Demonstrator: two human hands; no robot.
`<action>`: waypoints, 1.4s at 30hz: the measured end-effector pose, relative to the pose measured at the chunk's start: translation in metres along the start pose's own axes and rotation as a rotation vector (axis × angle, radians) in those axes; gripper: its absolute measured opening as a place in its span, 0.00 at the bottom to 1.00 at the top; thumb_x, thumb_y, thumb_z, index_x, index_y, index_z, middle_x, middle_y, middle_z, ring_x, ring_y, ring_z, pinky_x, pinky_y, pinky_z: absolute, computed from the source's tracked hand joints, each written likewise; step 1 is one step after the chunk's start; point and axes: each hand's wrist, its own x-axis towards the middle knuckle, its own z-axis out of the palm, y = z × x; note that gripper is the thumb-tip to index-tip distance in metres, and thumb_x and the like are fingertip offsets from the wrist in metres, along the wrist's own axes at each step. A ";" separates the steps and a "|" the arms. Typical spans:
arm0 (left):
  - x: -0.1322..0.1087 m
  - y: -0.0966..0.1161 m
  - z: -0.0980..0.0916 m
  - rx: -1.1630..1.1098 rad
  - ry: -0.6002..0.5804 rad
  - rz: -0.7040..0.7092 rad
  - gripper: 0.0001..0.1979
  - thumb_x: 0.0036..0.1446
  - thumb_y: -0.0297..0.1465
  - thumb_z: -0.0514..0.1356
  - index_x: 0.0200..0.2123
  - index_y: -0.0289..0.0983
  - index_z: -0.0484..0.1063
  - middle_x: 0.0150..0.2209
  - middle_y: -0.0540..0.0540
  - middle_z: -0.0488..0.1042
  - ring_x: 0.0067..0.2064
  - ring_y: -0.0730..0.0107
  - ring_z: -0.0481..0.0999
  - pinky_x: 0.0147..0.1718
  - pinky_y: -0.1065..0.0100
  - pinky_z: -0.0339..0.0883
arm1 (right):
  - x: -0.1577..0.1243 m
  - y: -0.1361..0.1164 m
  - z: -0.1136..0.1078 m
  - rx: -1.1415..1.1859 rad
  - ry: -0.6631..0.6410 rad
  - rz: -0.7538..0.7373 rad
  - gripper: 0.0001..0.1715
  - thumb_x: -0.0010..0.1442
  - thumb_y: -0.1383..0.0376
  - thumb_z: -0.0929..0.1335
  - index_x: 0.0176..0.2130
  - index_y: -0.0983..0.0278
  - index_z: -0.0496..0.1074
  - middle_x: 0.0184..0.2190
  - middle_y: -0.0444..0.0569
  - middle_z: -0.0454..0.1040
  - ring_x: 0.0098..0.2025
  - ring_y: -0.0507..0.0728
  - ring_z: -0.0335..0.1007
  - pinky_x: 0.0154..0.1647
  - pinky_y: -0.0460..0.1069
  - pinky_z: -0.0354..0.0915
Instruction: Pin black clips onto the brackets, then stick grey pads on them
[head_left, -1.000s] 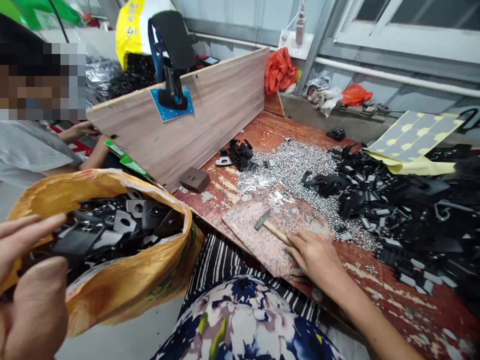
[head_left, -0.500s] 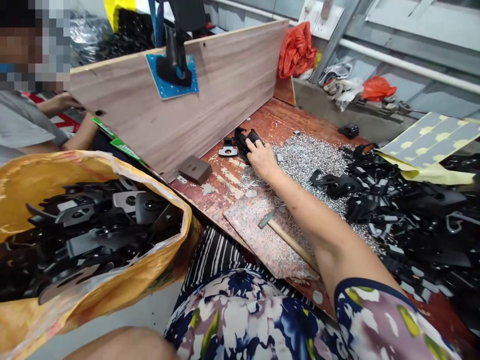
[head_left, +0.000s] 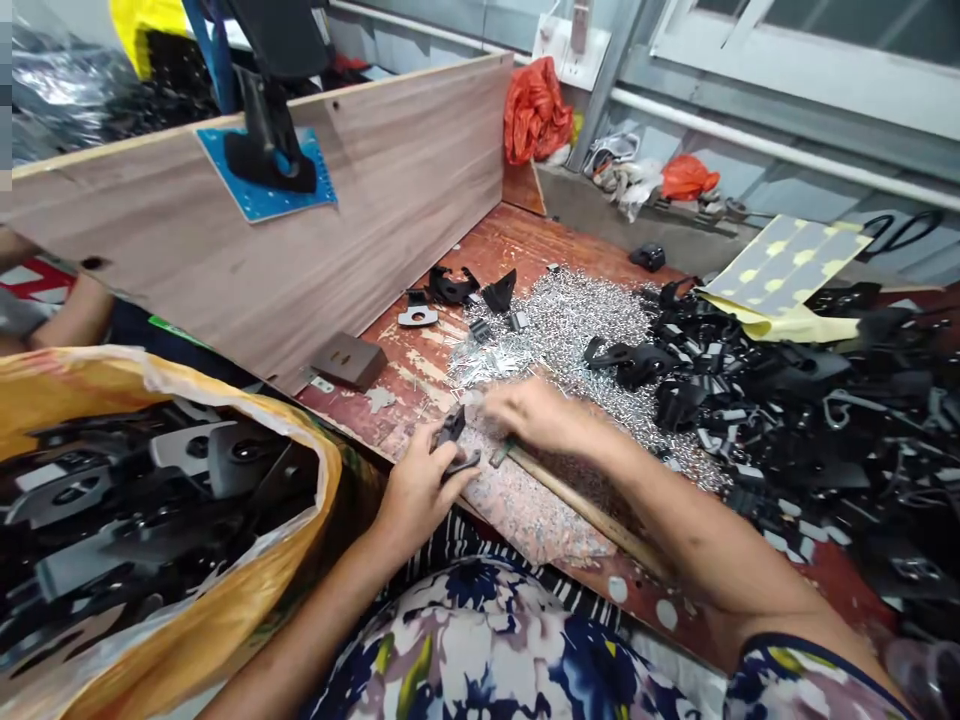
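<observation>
My left hand point(head_left: 416, 490) grips a small black plastic-and-metal part point(head_left: 454, 445) at the near edge of a speckled stone slab point(head_left: 525, 505). My right hand point(head_left: 529, 412) hovers just right of it over the slab, fingers curled and blurred, near the head of a wooden-handled hammer point(head_left: 577, 500) that lies across the slab. A heap of small silver pins point(head_left: 577, 320) spreads behind my hands. A few black parts point(head_left: 457, 287) lie further back by the wooden board.
A yellow sack point(head_left: 180, 600) full of black parts sits at my left. A large pile of black parts point(head_left: 810, 400) covers the right of the red table point(head_left: 517, 245). A wooden divider board point(head_left: 300, 220) stands at the back left, another person's arm point(head_left: 52, 315) beyond it.
My right hand drew back from the far black parts to the slab. My left hand came up from below and now holds a black part. The view shifted right.
</observation>
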 end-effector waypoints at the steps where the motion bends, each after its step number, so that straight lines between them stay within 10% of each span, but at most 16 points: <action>1: -0.002 0.000 0.000 0.007 0.013 -0.021 0.08 0.66 0.35 0.62 0.37 0.37 0.77 0.54 0.37 0.69 0.53 0.51 0.75 0.52 0.53 0.74 | 0.017 0.016 -0.009 -0.108 0.040 0.054 0.15 0.70 0.68 0.66 0.37 0.58 0.82 0.38 0.45 0.83 0.37 0.55 0.74 0.42 0.50 0.69; 9: -0.005 -0.002 -0.022 -0.169 0.086 -0.224 0.16 0.70 0.37 0.55 0.38 0.37 0.81 0.59 0.37 0.67 0.60 0.49 0.70 0.62 0.47 0.64 | 0.102 0.096 -0.032 -0.677 0.015 0.209 0.21 0.66 0.77 0.62 0.47 0.68 0.81 0.48 0.62 0.79 0.52 0.65 0.69 0.50 0.56 0.66; 14: 0.005 0.008 -0.034 -0.605 0.146 -0.488 0.13 0.58 0.42 0.67 0.32 0.38 0.83 0.49 0.42 0.70 0.52 0.56 0.73 0.49 0.58 0.76 | 0.056 0.081 -0.036 -0.629 0.201 0.149 0.18 0.67 0.72 0.63 0.42 0.64 0.82 0.44 0.58 0.80 0.51 0.67 0.70 0.56 0.65 0.64; 17: 0.015 0.030 -0.031 -1.011 0.054 -0.645 0.15 0.49 0.43 0.74 0.30 0.36 0.82 0.48 0.43 0.69 0.40 0.66 0.74 0.31 0.68 0.77 | 0.008 0.041 -0.029 -0.309 0.412 0.008 0.15 0.67 0.69 0.66 0.43 0.58 0.82 0.39 0.47 0.83 0.43 0.60 0.76 0.64 0.68 0.62; 22: 0.028 0.069 -0.017 -1.365 -0.141 -0.688 0.15 0.48 0.41 0.76 0.31 0.36 0.83 0.45 0.45 0.72 0.31 0.77 0.74 0.29 0.73 0.77 | -0.062 -0.030 0.003 0.060 0.494 0.045 0.13 0.65 0.69 0.69 0.43 0.53 0.82 0.40 0.42 0.85 0.45 0.57 0.82 0.72 0.71 0.55; 42: 0.020 0.090 0.002 -1.212 -0.364 -0.648 0.15 0.51 0.43 0.75 0.31 0.37 0.83 0.44 0.44 0.73 0.32 0.72 0.75 0.27 0.72 0.76 | -0.128 -0.048 0.048 0.409 0.776 0.406 0.13 0.61 0.69 0.71 0.40 0.53 0.84 0.43 0.46 0.85 0.48 0.60 0.82 0.75 0.69 0.50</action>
